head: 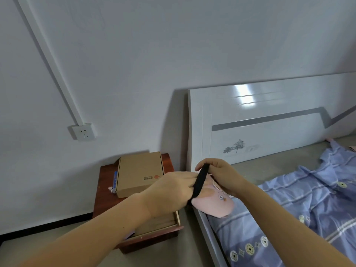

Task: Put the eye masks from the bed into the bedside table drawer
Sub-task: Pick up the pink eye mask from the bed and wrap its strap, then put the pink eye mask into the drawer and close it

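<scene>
A pink eye mask (pixel 215 204) with a black elastic strap (pixel 200 180) hangs in the air over the bed's near corner, between both hands. My left hand (pixel 169 191) grips the mask's left end and the strap's lower part. My right hand (pixel 217 174) pinches the strap's upper end and the mask's top edge. Just left of the bed stands the reddish-brown bedside table (pixel 107 191). Its drawer (pixel 163 224) is pulled out, and my left forearm covers most of the inside.
A cardboard box (pixel 138 174) lies on the bedside table top, with a small white item (pixel 110 188) beside it. The white headboard (pixel 269 122) stands behind a blue patterned quilt (pixel 298 209). A wall socket (pixel 82 132) is mounted above the table.
</scene>
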The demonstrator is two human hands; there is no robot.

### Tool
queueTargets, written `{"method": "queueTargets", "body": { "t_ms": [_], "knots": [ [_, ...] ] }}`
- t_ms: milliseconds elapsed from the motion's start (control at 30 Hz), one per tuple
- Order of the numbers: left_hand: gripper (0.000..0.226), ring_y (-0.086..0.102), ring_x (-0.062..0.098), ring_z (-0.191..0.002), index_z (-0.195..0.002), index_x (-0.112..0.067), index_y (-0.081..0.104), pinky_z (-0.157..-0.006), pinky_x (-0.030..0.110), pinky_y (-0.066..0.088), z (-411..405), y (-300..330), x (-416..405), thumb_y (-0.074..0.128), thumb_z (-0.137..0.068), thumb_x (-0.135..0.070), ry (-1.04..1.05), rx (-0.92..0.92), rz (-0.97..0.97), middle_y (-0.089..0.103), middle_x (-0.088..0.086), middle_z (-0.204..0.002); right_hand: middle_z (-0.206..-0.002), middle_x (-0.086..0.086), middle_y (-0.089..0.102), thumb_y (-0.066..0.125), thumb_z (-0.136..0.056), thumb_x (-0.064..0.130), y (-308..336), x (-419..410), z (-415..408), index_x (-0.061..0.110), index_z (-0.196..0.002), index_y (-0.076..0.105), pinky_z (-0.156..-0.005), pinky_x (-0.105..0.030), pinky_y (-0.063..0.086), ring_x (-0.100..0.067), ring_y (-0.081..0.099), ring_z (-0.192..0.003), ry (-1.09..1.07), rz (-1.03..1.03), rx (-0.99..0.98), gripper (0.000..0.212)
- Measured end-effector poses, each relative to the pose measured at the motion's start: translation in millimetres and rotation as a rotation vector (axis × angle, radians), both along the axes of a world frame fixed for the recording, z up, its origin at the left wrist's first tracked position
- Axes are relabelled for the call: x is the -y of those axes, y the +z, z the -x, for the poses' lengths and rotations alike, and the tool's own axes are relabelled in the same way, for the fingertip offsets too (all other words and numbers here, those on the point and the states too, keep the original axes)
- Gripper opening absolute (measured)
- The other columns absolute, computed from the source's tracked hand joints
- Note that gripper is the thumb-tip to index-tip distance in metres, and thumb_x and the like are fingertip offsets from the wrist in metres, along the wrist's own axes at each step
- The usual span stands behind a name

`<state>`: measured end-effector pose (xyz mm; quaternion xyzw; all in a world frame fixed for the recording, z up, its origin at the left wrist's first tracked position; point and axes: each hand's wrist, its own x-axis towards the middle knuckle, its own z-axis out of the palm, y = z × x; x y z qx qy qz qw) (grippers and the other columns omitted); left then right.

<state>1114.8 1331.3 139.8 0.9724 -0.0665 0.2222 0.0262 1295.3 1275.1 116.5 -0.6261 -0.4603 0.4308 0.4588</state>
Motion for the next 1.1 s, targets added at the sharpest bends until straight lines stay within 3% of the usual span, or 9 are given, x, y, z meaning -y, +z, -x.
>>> {"method": "queueTargets", "body": {
  "t_ms": [100, 267, 500, 567, 633, 700, 800, 933, 1100],
  "knots": [
    [0.044, 0.066, 0.019, -0.106, -0.112, -0.006, 0.066, -0.096, 0.022, 0.043, 4.7, -3.3, -13.7, 0.078, -0.07, -0.008, 0.109, 0.058, -0.094, 0.071, 0.008, -0.113, -0.069, -0.007, 0.064, 0.036, -0.093, 0.003, -8.1, 0.8, -8.3, 0.016, -0.075, 0.067, -0.054, -0.023, 0.048, -0.014, 0.061, -0.058, -0.086, 0.079, -0.097, 0.039],
    [0.047, 0.065, 0.023, -0.108, -0.116, -0.002, 0.062, -0.09, 0.032, 0.055, 12.3, -9.3, -26.4, 0.075, -0.072, -0.013, 0.194, 0.136, -0.04, 0.069, 0.013, -0.115, -0.074, -0.007, 0.067, 0.036, -0.093, 0.0, -12.5, 1.3, -10.7, 0.012, -0.083, 0.067, -0.052, -0.023, 0.052, -0.011, 0.066, -0.061, -0.09, 0.063, -0.142, 0.034],
    [0.045, 0.04, 0.031, -0.131, -0.119, -0.008, 0.062, -0.107, 0.045, 0.039, 29.7, -36.1, -31.6, 0.067, -0.076, 0.005, 0.262, 0.002, 0.17, 0.051, 0.019, -0.136, -0.1, -0.009, 0.074, 0.049, -0.089, 0.01, -10.6, -3.5, -19.3, 0.012, -0.11, 0.069, -0.071, -0.03, 0.058, -0.02, 0.071, -0.087, 0.288, 0.148, -0.573, 0.029],
    [0.051, 0.03, 0.031, -0.136, -0.117, -0.013, 0.064, -0.112, 0.042, 0.026, 33.0, -44.1, -33.3, 0.062, -0.073, 0.013, 0.29, -0.022, 0.203, 0.041, 0.018, -0.143, -0.1, -0.009, 0.073, 0.057, -0.088, 0.025, -14.6, -9.1, -16.6, 0.013, -0.11, 0.068, -0.071, -0.03, 0.058, -0.02, 0.07, -0.087, 0.332, 0.213, -0.496, 0.028],
    [0.059, 0.025, 0.02, -0.14, -0.124, -0.021, 0.058, -0.116, 0.032, 0.021, 37.0, -56.1, -34.5, 0.047, -0.079, 0.015, 0.412, 0.007, 0.492, 0.033, 0.004, -0.148, -0.089, -0.001, 0.074, 0.06, -0.088, 0.028, -25.2, -17.1, -5.9, 0.017, -0.099, 0.07, -0.067, -0.023, 0.055, -0.012, 0.069, -0.08, 0.303, 0.251, -0.326, 0.019],
    [0.052, 0.038, 0.006, -0.134, -0.131, -0.035, 0.046, -0.115, 0.033, 0.033, 40.9, -72.7, -29.3, 0.038, -0.094, 0.001, 0.631, 0.096, 1.064, 0.041, -0.011, -0.141, -0.076, 0.004, 0.07, 0.058, -0.09, 0.022, -41.0, -24.8, 6.8, 0.02, -0.086, 0.07, -0.059, -0.018, 0.051, -0.006, 0.066, -0.067, 0.218, 0.258, -0.214, 0.013],
    [0.03, 0.066, 0.023, -0.105, -0.123, -0.023, 0.053, -0.081, 0.039, 0.058, 46.7, -112.0, -18.2, 0.042, -0.097, -0.034, 0.74, 0.068, 2.053, 0.066, 0.004, -0.117, -0.079, -0.001, 0.067, 0.059, -0.089, 0.022, -83.0, -31.5, 22.3, 0.016, -0.087, 0.067, -0.061, -0.025, 0.055, -0.011, 0.064, -0.07, 0.126, 0.334, -0.092, 0.01],
    [0.009, 0.067, 0.02, -0.076, -0.094, -0.008, 0.059, -0.059, 0.028, 0.058, 58.1, -189.2, 0.3, 0.055, -0.092, -0.015, 1.045, -0.014, 2.149, 0.065, 0.009, -0.091, -0.091, -0.01, 0.067, 0.06, -0.088, 0.026, -157.2, -27.8, 46.3, 0.015, -0.089, 0.066, -0.064, -0.028, 0.056, -0.02, 0.065, -0.079, 0.171, 0.622, -0.049, 0.012],
    [0.014, 0.06, 0.014, -0.064, -0.081, -0.015, 0.063, -0.049, 0.022, 0.053, 75.9, -278.5, -29.4, 0.058, -0.091, -0.024, 1.237, 0.026, 2.438, 0.063, 0.004, -0.072, -0.071, -0.006, 0.059, 0.057, -0.089, 0.033, -252.2, -56.6, 69.7, 0.008, -0.088, 0.067, -0.047, -0.019, 0.039, -0.014, 0.051, -0.058, 0.18, 0.852, 0.081, 0.027]
  ]
}}
